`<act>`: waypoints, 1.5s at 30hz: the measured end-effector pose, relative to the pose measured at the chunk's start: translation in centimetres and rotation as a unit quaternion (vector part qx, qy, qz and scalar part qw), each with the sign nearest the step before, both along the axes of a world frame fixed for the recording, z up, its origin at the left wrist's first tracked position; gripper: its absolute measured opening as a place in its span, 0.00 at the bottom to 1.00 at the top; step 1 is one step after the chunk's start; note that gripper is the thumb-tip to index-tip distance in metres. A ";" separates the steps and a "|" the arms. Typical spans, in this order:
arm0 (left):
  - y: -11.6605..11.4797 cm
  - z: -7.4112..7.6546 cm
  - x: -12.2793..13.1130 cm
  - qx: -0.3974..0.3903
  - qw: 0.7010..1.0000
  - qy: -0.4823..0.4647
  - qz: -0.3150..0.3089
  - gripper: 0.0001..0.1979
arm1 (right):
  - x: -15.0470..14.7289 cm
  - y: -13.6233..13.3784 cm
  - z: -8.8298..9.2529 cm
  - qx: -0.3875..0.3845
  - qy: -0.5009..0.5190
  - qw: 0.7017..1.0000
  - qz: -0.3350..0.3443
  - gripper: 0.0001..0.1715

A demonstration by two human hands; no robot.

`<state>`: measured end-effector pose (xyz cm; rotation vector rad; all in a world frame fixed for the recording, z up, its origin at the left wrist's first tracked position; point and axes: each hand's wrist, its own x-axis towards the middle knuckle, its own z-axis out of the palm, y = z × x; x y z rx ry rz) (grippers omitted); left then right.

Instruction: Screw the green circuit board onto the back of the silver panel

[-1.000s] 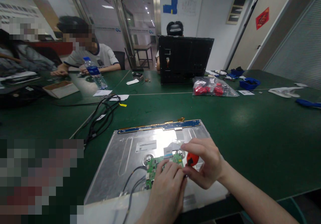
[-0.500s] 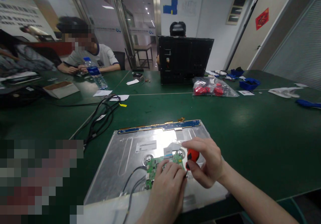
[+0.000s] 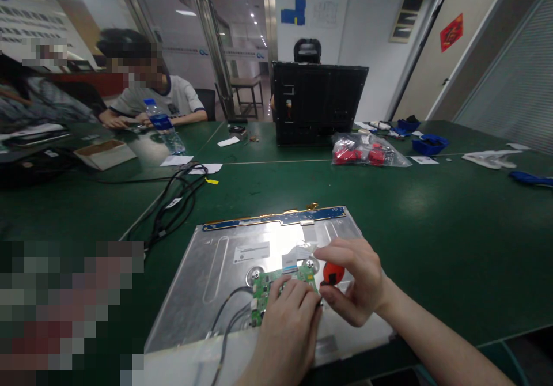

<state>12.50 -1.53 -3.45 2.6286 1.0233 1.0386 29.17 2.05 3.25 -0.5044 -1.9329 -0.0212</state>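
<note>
A silver metal display panel (image 3: 207, 282) lies back-up on the green table, with a small green circuit board (image 3: 261, 291) near its middle and grey cables running off it. My left hand (image 3: 287, 331) rests on the board, fingers pressed down flat. My right hand (image 3: 356, 285) is closed round a red-handled screwdriver (image 3: 333, 272), its tip pointing down at the board's right edge, just beside my left fingertips. A blue strip (image 3: 276, 219) runs along the panel's far edge.
A bundle of black cables (image 3: 177, 201) lies left of the panel. Further back stand a black monitor back (image 3: 317, 103), a bag of red parts (image 3: 367, 152), a water bottle (image 3: 164, 127) and a cardboard box (image 3: 103, 152). Other people sit at the far left.
My right hand has turned the screwdriver slightly in place; its handle shifted a little between frames. My left hand has stayed on the board.
</note>
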 end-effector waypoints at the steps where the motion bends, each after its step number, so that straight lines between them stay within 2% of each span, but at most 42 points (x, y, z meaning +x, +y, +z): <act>1: 0.0 0.0 0.0 -0.002 1.000 0.000 -0.001 0.10 | 0.1 0.0 0.0 -0.002 0.001 1.000 0.003 0.20; 9: 0.1 0.2 -0.1 -0.018 1.000 0.009 0.005 0.09 | 0.3 -0.5 0.1 -0.028 -0.013 0.999 -0.009 0.27; 24: 0.1 0.1 -0.1 -0.012 1.000 0.005 0.011 0.08 | 0.0 0.0 -0.3 0.008 0.000 1.000 -0.019 0.19; 29: 0.0 -0.1 -0.2 -0.033 0.999 0.007 0.012 0.07 | -0.1 0.1 -0.3 0.021 -0.006 0.999 -0.037 0.17; 33: 0.0 -0.3 -0.1 -0.026 1.000 -0.002 0.013 0.08 | 0.0 0.0 -0.6 0.014 -0.017 0.999 -0.039 0.17; 39: 0.0 -0.1 0.0 -0.016 1.000 0.000 0.011 0.09 | 0.2 0.0 -0.2 0.002 -0.012 1.000 0.001 0.20; 45: 0.0 0.1 -0.1 -0.029 0.999 0.008 0.011 0.09 | 0.4 -0.5 0.5 0.000 -0.016 1.000 -0.027 0.21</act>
